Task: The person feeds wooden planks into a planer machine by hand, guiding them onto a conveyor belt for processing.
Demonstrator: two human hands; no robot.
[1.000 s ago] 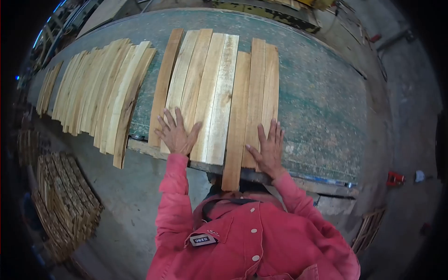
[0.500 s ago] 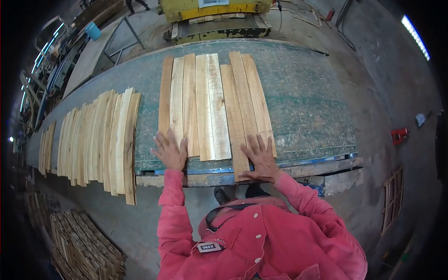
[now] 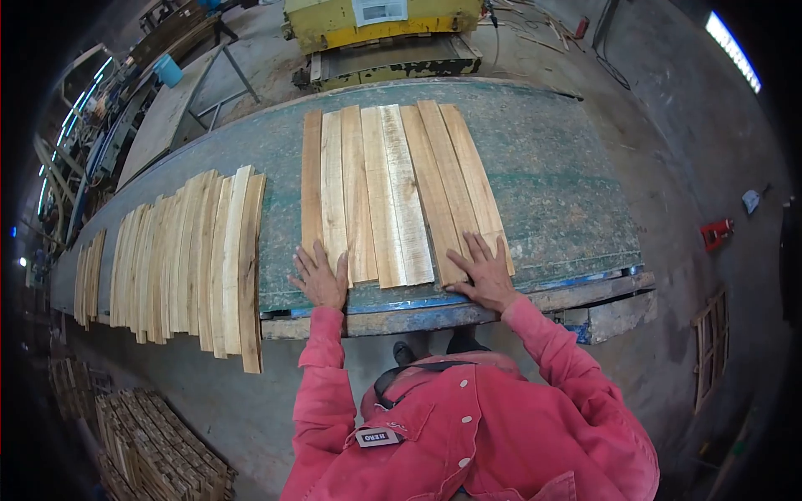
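Several wooden strips (image 3: 363, 192) lie side by side on the green-grey tabletop (image 3: 551, 184). My left hand (image 3: 321, 280) rests with spread fingers at the near ends of the left strips. My right hand (image 3: 484, 275) lies on the near ends of the right strips, its fingers also apart. Neither hand grips anything. A narrow wedge-shaped gap shows between the pale strips in the middle and those on the right. Further left lies a second row of strips (image 3: 184, 259), some of them jutting past the table's near edge.
A small bundle of strips (image 3: 89, 275) lies at the table's far left. Stacked wood (image 3: 163, 442) stands on the floor at lower left. Beyond the table is a yellow machine (image 3: 384, 33). Part of a person (image 3: 224, 29) shows at the upper left.
The strip that stuck out toward me under my right hand has been pushed away, its near end now about level with the others. The view has shifted slightly.
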